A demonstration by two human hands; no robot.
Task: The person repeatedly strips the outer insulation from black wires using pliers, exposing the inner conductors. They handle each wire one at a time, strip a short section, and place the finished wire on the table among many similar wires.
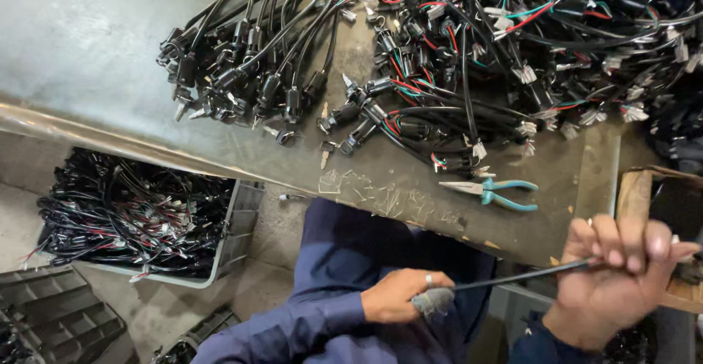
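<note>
My left hand is low in the head view, over my blue trousers, with its fingers closed on the grey wrapped end of a thin black cable. The cable runs taut up to the right into my right hand, which is closed in a fist around it near the metal worktable's front edge. A ring sits on one finger of my left hand. Both sleeves are dark blue.
Teal-handled pliers lie on the metal worktable near its front edge. Two heaps of black cable harnesses with coloured wires cover the back. A grey crate of more harnesses stands on the floor at left. A cardboard box is at right.
</note>
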